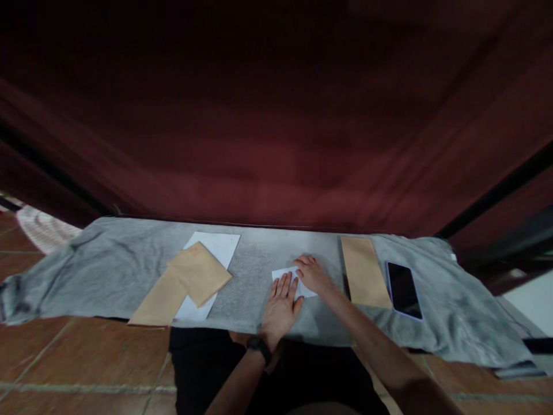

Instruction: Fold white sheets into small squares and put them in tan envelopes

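Observation:
A small piece of white paper [306, 288], which looks folded, lies on the grey cloth in front of me. My left hand [280, 305] rests flat on it with the fingers spread, and a dark watch [259, 347] is on that wrist. At the paper's upper right edge is my right hand [311, 273], its fingers bent and closed on the edge. Part of the paper is hidden under both hands.
Grey cloth [254, 253] covers a long narrow surface against a dark red panel [276, 173]. To the left, brown envelopes [203, 274] overlap a white sheet [227, 245]. Another brown envelope [365, 271] and a phone [404, 290] lie to the right. Below is a tiled floor [95, 357].

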{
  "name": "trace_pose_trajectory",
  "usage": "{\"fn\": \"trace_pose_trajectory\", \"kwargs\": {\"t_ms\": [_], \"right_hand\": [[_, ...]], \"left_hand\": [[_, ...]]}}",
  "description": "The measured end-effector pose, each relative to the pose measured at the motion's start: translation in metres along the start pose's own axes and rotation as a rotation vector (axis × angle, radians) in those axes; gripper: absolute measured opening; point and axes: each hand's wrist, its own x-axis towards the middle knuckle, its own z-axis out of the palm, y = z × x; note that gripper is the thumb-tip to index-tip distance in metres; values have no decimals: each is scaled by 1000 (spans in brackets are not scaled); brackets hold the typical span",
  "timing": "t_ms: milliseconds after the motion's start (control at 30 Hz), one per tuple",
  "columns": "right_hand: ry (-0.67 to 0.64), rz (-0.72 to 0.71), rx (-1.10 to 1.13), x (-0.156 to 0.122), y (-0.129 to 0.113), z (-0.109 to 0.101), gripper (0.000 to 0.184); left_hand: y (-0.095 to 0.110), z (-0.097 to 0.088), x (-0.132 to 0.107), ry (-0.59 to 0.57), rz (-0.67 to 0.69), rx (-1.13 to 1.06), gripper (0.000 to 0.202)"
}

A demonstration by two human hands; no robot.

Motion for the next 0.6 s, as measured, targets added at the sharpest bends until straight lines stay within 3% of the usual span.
{"fn": "trace_pose_trajectory", "kwargs": {"t_ms": [200, 333, 433, 500, 600], "right_hand": [[-73, -49, 14, 24, 9, -16, 28], [-82, -88, 39, 29, 3, -27, 9], [-9, -95, 65, 25, -4, -45, 6], [78, -81, 77, 17, -8, -57, 16], [248, -117, 71, -4, -12, -58, 24]], "left_hand": [[-2, -1, -5, 77, -35, -104, 45], [-3, -2, -8, 170, -88, -185, 47], [-4, -3, -10, 316, -173, -274, 55], [-6, -3, -10, 441, -293, -368, 59], [-13, -2, -10, 587, -484, -529, 59]]}}
